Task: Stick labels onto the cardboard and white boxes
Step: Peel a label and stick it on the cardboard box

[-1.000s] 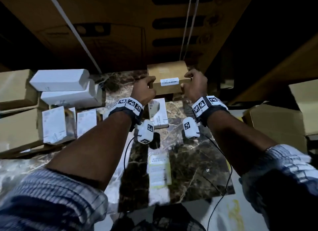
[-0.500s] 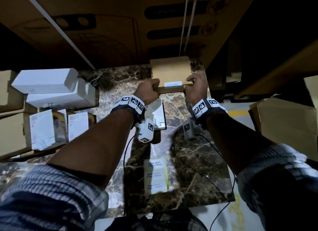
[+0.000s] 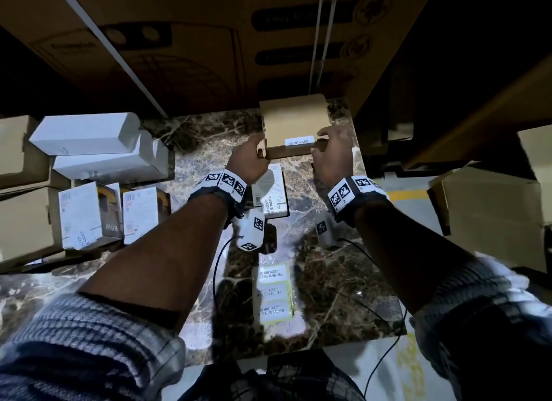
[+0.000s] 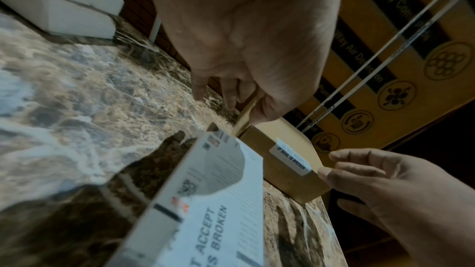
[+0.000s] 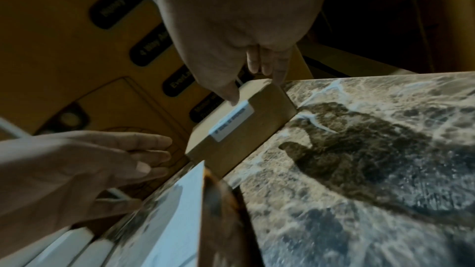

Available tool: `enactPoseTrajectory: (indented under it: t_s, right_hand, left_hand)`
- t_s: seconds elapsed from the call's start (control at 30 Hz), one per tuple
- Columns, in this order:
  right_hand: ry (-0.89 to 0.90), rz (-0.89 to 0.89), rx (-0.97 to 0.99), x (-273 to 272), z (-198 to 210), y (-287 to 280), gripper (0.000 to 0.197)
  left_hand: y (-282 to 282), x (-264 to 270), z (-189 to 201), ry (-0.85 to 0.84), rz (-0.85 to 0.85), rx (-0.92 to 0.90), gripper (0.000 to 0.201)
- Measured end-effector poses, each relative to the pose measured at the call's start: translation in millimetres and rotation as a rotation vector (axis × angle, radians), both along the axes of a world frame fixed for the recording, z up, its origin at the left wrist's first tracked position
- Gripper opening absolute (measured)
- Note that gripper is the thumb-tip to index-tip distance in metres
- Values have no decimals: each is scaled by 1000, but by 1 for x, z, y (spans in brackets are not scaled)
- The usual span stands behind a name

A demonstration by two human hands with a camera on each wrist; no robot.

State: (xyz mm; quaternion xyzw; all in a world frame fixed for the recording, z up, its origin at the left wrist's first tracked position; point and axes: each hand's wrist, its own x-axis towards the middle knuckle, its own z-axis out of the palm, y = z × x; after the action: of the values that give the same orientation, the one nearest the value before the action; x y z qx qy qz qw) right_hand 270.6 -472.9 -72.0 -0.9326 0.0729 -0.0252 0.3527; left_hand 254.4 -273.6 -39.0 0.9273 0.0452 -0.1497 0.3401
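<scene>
A small cardboard box (image 3: 294, 123) lies flat at the far end of the marble table (image 3: 337, 281). A white "do not accept" label (image 3: 299, 141) is folded over its near top edge. My left hand (image 3: 257, 149) holds the box's left end, thumb on top and fingers down the side (image 4: 257, 109). At the right end my right hand (image 3: 321, 145) holds the box, with the thumb on the edge beside the label (image 5: 231, 123) and the fingers along the far side. A sheet of labels (image 3: 273, 293) lies near me. A labelled white box (image 3: 270, 191) lies under my left wrist.
White boxes (image 3: 89, 134) are stacked at the left, with small printed boxes (image 3: 89, 215) in front of them. A big printed carton (image 3: 209, 42) stands right behind the small box. Cardboard boxes (image 3: 493, 203) stand off the table's right edge. Wrist cables trail over the marble.
Both hands carried the cardboard box away from me and lowered it flat onto the far end of the table. The label now sits over the near edge.
</scene>
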Motion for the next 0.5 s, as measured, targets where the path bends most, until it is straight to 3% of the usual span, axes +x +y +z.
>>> enactPoseTrajectory:
  t_s: [0.23, 0.5]
  right_hand:
    - [-42, 277, 35, -50, 34, 76, 34]
    - [-74, 530, 44, -139, 57, 234, 42]
  left_hand:
    - [53, -51, 21, -211, 217, -60, 43]
    - [172, -150, 50, -442, 376, -153, 30]
